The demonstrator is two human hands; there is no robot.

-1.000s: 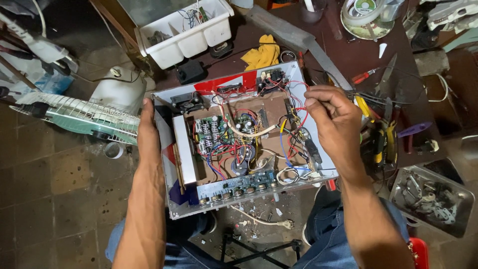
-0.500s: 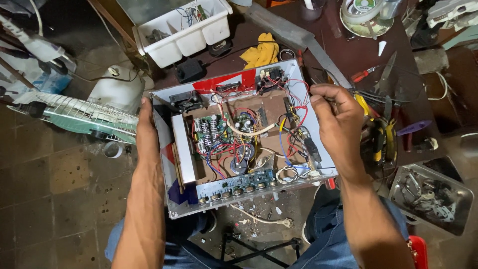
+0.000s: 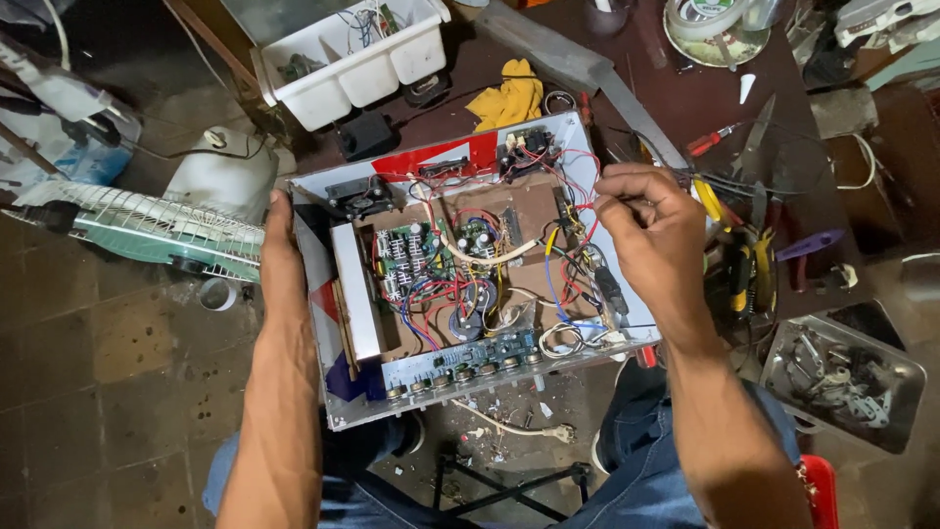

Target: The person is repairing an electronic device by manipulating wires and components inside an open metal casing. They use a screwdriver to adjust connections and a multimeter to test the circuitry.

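Note:
An open metal amplifier chassis [image 3: 343, 392] rests across my lap, full of green circuit boards [image 3: 411, 260] and red, blue and yellow wires. My left hand [image 3: 282, 257] grips the chassis's left wall, fingers hidden behind it. My right hand [image 3: 654, 235] hovers over the right inner edge, fingertips pinched on a thin red wire [image 3: 586, 208] near the wall. A row of knobs [image 3: 460, 370] lines the front panel nearest me.
A white divided plastic tray [image 3: 364, 61] sits at the back. Yellow-handled pliers [image 3: 736, 264] and screwdrivers lie on the dark bench at right. A metal tin of screws and parts [image 3: 842, 377] is at lower right. A white fan grille [image 3: 147, 230] lies left on the tiled floor.
My right hand has shifted slightly left and down along the chassis's right edge, still pinching at the wires. The left hand has stayed on the left wall.

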